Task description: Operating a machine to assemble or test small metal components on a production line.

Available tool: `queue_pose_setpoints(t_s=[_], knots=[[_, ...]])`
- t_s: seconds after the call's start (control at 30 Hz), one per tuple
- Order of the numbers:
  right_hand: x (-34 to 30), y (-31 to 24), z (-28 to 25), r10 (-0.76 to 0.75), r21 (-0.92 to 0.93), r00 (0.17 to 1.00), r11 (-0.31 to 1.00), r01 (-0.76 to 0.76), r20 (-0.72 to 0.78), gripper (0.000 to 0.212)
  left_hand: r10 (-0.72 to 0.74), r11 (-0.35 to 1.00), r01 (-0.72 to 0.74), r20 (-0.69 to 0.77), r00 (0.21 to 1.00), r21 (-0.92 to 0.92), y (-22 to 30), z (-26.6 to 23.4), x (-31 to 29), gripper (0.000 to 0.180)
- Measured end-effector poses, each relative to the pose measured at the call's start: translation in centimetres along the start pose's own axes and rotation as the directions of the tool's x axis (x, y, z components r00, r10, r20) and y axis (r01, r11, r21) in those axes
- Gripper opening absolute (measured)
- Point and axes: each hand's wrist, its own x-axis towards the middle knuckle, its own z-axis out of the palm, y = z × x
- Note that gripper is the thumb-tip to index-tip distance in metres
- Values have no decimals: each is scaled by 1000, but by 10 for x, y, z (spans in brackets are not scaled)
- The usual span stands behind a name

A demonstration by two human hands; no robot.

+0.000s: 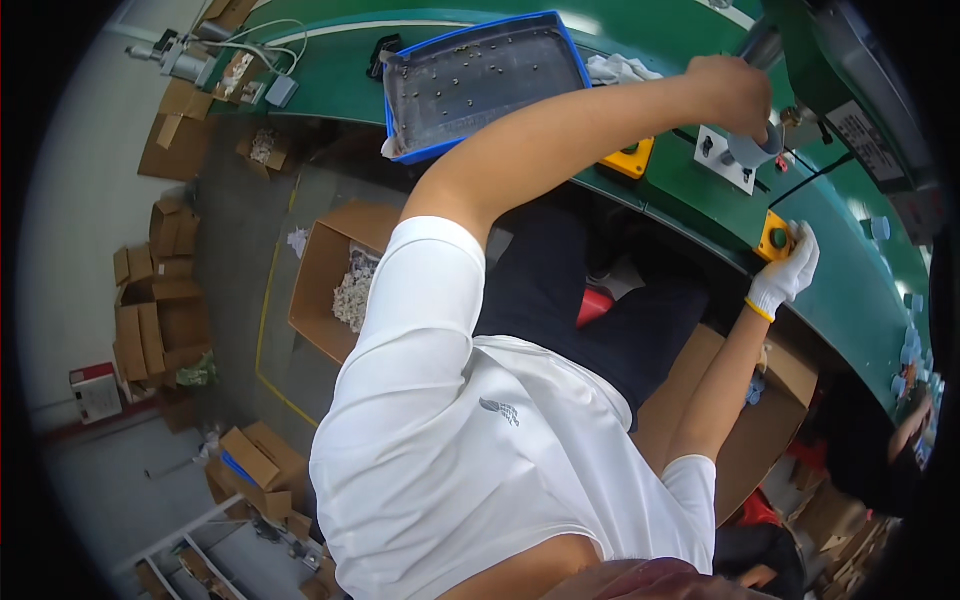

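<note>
My left hand (pixel 732 95) is bare and reaches over a round grey-blue cup-shaped part (pixel 756 150) on a metal fixture plate (pixel 722 160). Its fingers are curled together and point down at the part's rim; whatever they pinch is too small or hidden to make out. A white glove with a yellow cuff covers my right hand (pixel 786 272). Its fingers lie stretched out against a yellow box with a green push button (pixel 774 238), at the bench's near edge. A green machine (pixel 850 100) stands over the fixture.
A blue-rimmed tray (pixel 398 140) with small metal pieces sits on the green bench, left of a white cloth (pixel 618 69). Another yellow button box (pixel 630 158) is by my left forearm. Cardboard boxes (pixel 310 275) stand below. Grey-blue parts (pixel 878 228) line the right; a person works there.
</note>
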Motion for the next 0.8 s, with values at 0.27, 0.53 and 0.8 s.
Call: queue_pose_setpoints(t_s=[0.27, 0.53, 0.8], knots=[[-1, -1, 6, 11, 22, 1000, 1000, -11, -12, 34, 37, 994, -35, 10, 999, -100, -10, 5, 4, 32], [0, 2, 3, 14, 28, 1000, 1000, -14, -13, 35, 7, 997, -1, 67, 998, -81, -4, -3, 3, 34], [-1, 3, 9, -1, 39, 1000, 999, 1, 8, 32, 9, 997, -19, 131, 991, 74, -3, -13, 14, 47]])
